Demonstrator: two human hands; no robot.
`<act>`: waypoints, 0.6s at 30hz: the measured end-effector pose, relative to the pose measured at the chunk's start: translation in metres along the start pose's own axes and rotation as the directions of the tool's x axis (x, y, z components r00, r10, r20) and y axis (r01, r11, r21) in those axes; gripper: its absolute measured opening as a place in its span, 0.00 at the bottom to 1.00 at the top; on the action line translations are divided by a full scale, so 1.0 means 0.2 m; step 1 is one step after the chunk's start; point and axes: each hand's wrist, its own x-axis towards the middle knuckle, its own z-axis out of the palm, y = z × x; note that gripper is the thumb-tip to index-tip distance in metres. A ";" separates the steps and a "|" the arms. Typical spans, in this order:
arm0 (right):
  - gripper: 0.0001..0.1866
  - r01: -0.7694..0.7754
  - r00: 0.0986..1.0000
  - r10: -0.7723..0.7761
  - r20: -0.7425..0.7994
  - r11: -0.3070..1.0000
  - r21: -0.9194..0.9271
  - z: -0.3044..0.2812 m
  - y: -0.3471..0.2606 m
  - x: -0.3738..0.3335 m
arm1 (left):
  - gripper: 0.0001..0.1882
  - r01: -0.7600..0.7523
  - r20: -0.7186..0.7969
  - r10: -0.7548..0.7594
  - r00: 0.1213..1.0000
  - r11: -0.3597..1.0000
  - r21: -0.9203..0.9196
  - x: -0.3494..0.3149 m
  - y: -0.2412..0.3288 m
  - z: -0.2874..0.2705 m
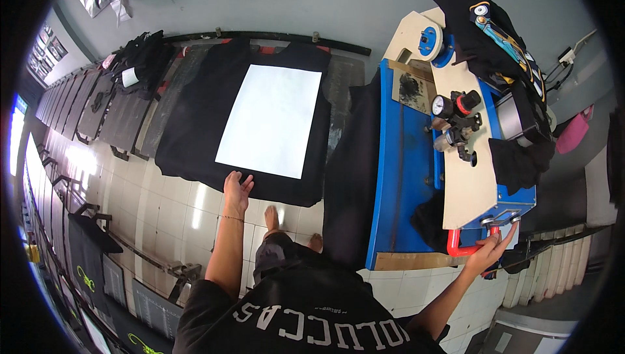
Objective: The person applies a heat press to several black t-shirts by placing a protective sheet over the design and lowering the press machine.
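On the left, a black T-shirt (189,120) lies spread on a flat platen, with a blank white sheet (270,123) on it. My left hand (238,190) is at the shirt's lower edge, just below the sheet's near-left corner. Its fingers are slightly apart, and nothing shows in them. To the right stands a blue and cream heat press (459,178). My right hand (488,253) is at its front, beside the bent red handle (456,245). One finger stretches up to a round button (515,220) on the front panel. Its other fingers are partly hidden.
More black cloth (351,178) hangs between shirt and press. A pressure gauge (443,106) and a printed black garment (501,35) are on the press. A row of dark platens (117,110) runs away to the left. Metal rack frames (179,272) stand at the lower left.
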 end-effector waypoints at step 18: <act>0.17 0.030 0.998 -0.017 -0.054 0.966 0.256 0.61 -0.69 -0.46 | 0.10 0.406 0.083 -0.398 0.914 0.904 -0.133 0.19 0.24 -0.03</act>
